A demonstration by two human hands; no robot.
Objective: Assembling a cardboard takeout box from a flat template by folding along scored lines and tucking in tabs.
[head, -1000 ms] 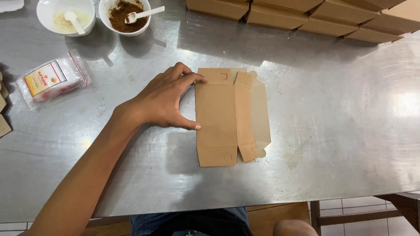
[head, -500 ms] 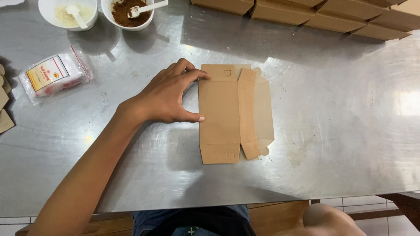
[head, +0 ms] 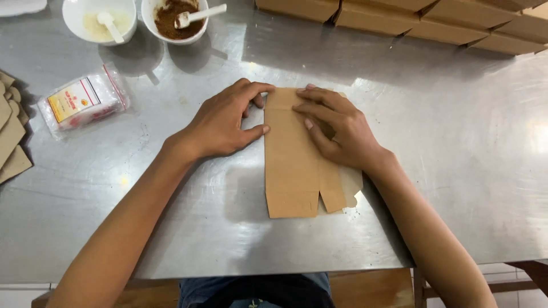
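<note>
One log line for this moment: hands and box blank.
left hand: at flat cardboard box blank left edge | right hand: pressing on it | surface: steel table

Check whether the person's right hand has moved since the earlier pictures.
Yes. The right hand, out of view before, now presses on the flat brown cardboard box blank, across from the left hand.

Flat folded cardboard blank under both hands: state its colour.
The flat folded cardboard blank is plain brown, unprinted; the head view shows it.

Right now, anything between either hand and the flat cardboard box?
Nothing visible. The left hand touches the flat cardboard box at its left edge, and the right hand lies flat on top of it.
</note>
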